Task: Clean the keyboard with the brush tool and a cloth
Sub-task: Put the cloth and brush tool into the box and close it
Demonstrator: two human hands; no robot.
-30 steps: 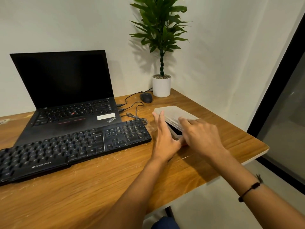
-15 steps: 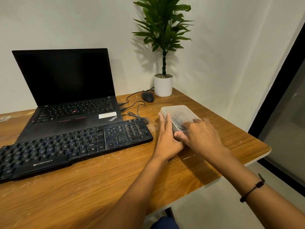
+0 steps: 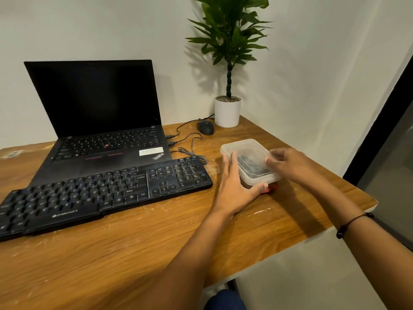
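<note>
Keyboard [image 3: 105, 193]: black, full-size, lying flat on the wooden worktop [image 3: 134, 253] directly in front of the open laptop [image 3: 100, 121], whose screen is dark. Its right end lies just beside the left hand [image 3: 234, 186].

Plastic container [image 3: 248, 153]: translucent, lidded, standing near the right edge of the worktop. Dark contents show through the lid; they cannot be identified. A red part is visible at the near bottom corner.

Left-hand grip: fingers extended flat along the container's left side, thumb spread across its near edge. The hand braces the container without curling round it.

Right-hand grip: the right hand [image 3: 290, 164] is at the container's right edge with fingers bent toward the lid rim. Motion blur prevents telling whether it has hold of the lid.

Mouse [image 3: 205, 127]: black, wired, just beside the white plant pot [image 3: 227, 113] in the far corner.
</note>
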